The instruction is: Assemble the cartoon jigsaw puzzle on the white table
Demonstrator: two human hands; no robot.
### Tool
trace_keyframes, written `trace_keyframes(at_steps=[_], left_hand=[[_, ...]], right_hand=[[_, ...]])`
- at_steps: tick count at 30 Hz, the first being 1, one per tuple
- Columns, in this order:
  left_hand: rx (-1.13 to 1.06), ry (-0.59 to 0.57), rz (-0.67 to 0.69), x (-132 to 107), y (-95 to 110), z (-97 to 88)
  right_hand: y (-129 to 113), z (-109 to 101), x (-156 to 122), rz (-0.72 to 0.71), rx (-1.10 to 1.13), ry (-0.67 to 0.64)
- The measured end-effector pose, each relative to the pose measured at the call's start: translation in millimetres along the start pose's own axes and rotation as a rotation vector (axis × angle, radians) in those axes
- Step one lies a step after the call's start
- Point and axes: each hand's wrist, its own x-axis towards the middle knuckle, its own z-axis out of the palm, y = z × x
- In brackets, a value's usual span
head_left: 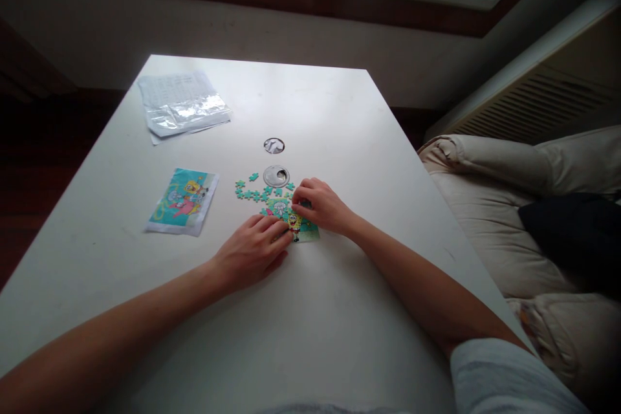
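Observation:
A partly joined jigsaw puzzle point(306, 231) with a yellow cartoon figure lies flat on the white table point(369, 310). Across its left edge rests my left hand point(255, 246), palm down and open, the fingers stretched out together and covering part of the picture. My right hand point(320, 205) is closed over the puzzle's upper right, thumb and fingers drawn into a pinch. Whatever sits between those fingertips is hidden. Several loose green puzzle pieces point(249, 195) are scattered just beyond and left of the joined part.
A printed picture sheet point(181, 201) with the cartoon figures lies to the left. Farther back are papers in a clear plastic sleeve point(184, 107). Two round table inserts point(276, 176) sit behind the pieces. A beige sofa point(485, 220) stands along the right side.

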Motion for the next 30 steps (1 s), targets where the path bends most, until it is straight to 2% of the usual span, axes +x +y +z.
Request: trace_keyframes(at_steps=[19, 30], left_hand=[[0.005, 0.013, 0.002, 0.5, -0.1, -0.1], [-0.003, 0.011, 0.001, 0.7, -0.5, 0.2]], right_hand=[[-5.6, 2.5, -1.0, -0.038, 0.062, -0.052], [-2.9, 4.1, -0.5, 0.027, 0.041, 0.012]])
